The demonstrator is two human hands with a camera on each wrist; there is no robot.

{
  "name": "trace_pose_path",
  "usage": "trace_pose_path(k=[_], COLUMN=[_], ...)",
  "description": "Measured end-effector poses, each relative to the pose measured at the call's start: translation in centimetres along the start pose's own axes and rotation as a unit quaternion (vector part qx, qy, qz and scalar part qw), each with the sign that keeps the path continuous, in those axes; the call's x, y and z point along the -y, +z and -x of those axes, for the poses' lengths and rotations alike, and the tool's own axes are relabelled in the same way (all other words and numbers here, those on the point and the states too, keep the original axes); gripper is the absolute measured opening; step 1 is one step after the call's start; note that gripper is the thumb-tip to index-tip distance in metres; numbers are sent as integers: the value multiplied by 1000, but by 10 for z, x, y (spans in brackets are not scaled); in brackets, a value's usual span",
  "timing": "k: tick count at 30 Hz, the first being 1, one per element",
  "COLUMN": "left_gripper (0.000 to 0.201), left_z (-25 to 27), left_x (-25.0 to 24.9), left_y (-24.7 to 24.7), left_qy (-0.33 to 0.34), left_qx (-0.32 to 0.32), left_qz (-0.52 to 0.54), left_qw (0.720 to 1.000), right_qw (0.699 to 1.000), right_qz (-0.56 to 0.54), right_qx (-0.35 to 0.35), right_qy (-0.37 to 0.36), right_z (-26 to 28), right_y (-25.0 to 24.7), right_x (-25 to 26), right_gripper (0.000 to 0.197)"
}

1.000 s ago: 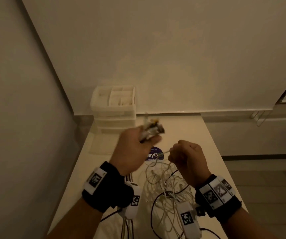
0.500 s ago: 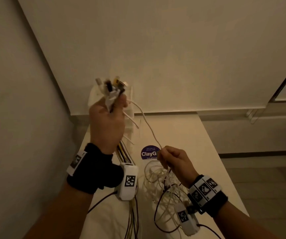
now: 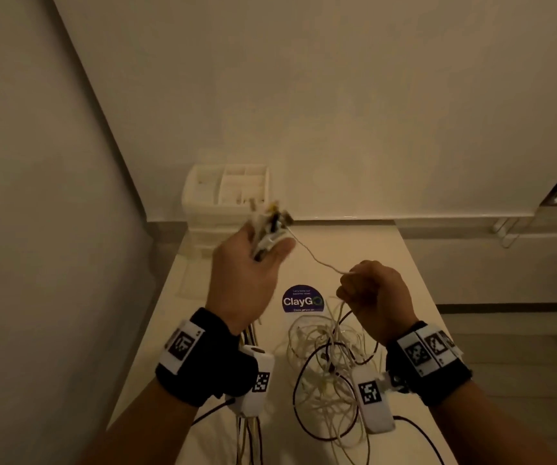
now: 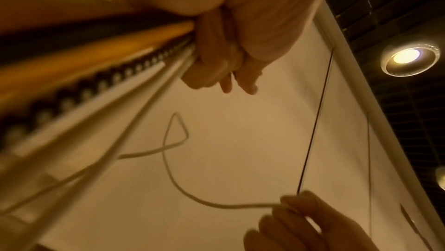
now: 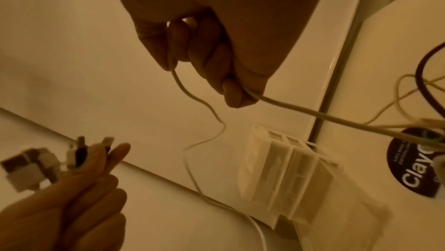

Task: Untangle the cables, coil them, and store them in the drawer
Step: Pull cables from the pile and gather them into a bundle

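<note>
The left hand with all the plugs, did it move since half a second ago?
Yes. The left hand came down: before, its plugs were above the top of the white drawer box; now they sit level with its front.

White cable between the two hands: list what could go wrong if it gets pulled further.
1. The white cable runs from the right hand down into the tangled pile on the table; pulling may tighten knots.
2. The left hand grips a bundle of plugs; one might slip out.
</note>
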State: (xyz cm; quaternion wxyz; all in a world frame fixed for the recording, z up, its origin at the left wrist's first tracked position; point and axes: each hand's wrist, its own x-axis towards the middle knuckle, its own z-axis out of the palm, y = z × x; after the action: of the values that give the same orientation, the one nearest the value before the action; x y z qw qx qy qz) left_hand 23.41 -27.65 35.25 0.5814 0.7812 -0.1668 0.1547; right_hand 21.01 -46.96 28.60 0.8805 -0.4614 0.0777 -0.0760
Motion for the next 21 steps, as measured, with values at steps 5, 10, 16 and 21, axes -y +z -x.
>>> trace_pose_path(k=[5,10,16,21], left_gripper=[8,12,19,24], left_z=[11,6,-10,-14], left_x=[4,4,-7,-7], left_y=[33,42,27,4], left_qy=[9,7,28,-2], left_qx=[182,130,91,60], left_qz=[-52,-31,-58,-36], left_qw=[982,991,994,998], right_qw=[991,993,978,953], right_qz=[50,38,167,276], right_qx=[121,106,121,121], right_qy=[-32,-29,-24,16], right_z=[7,5,23,69], right_y=[14,12,-5,-44], right_x=[15,21,4,-16], right_gripper=[34,44,38,63])
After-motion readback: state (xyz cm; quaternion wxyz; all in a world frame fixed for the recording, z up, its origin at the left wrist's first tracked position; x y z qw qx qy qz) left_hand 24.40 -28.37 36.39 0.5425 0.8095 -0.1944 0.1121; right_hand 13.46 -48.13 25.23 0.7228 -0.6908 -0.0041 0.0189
